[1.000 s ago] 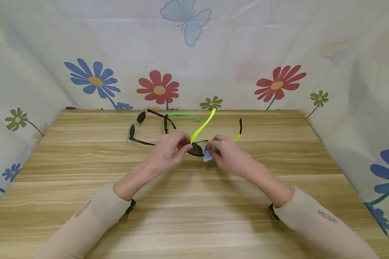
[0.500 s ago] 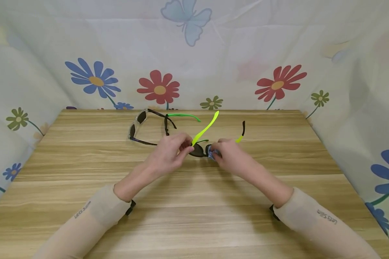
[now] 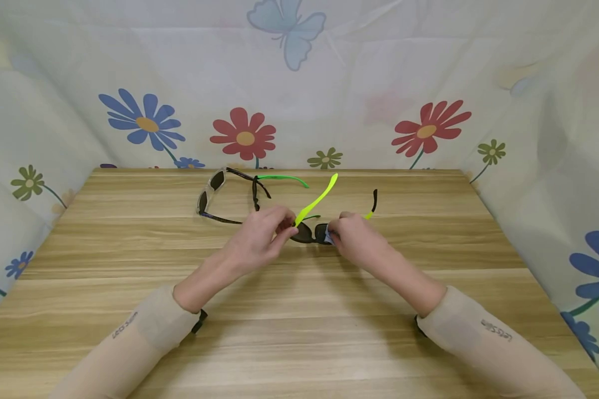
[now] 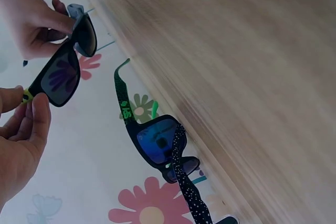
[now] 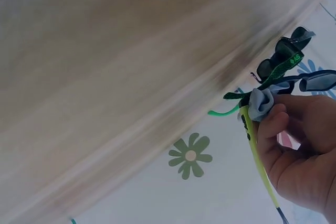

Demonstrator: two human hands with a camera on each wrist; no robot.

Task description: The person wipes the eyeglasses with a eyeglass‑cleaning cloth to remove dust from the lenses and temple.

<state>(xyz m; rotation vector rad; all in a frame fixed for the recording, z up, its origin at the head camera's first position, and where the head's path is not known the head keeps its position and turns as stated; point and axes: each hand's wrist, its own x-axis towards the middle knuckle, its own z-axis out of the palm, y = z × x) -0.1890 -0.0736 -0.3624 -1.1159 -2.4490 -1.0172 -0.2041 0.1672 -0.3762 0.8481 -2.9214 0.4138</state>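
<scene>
Between both hands is a pair of black sunglasses (image 3: 303, 233) with neon-yellow temples. My left hand (image 3: 259, 235) pinches it at the hinge by the left lens, where thumb and fingertips meet on the yellow part in the left wrist view. My right hand (image 3: 360, 238) grips a small grey-blue cloth (image 3: 328, 237), pressed round the right lens. In the right wrist view the cloth (image 5: 260, 103) bunches up beside the yellow temple (image 5: 256, 153). That lens is partly covered by the fingers and cloth.
Clear-framed sunglasses (image 3: 203, 201) with dark temples lie open on the wooden table (image 3: 299, 332), left of the hands. Beside them lie dark sunglasses with a green temple (image 3: 282, 177), partly hidden behind my left hand. A flowered cloth backdrop (image 3: 349, 94) stands behind the table's far edge.
My right hand has moved slightly right with the cloth, from near the bridge onto the right lens. The held sunglasses have shifted a little right and nearer. My left hand keeps its pinch.
</scene>
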